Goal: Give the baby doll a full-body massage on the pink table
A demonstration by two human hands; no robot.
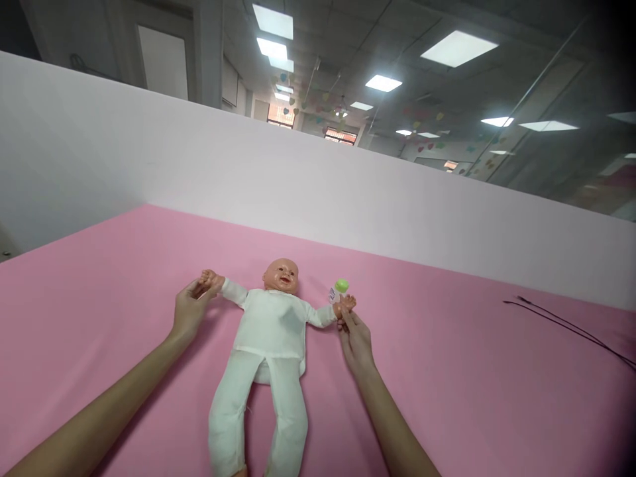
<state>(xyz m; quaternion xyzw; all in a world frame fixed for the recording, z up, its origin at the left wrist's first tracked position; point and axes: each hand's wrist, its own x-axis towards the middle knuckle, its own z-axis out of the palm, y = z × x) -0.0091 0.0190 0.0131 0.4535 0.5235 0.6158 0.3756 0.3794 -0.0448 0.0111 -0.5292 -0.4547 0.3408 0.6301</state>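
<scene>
A baby doll (273,324) in white clothes lies face up on the pink table, its head toward the back wall and its arms spread. My left hand (191,306) is closed round the doll's hand at the left. With fingers pinched, my right hand (356,339) holds the doll's other hand at the right. Just behind that doll hand is a small container with a green lid (341,285) and a printed label, partly hidden.
The pink table (437,377) stretches to both sides. Two thin black cables (571,323) lie at the right. A white partition (298,192) stands along the back edge, with a room and ceiling lights beyond.
</scene>
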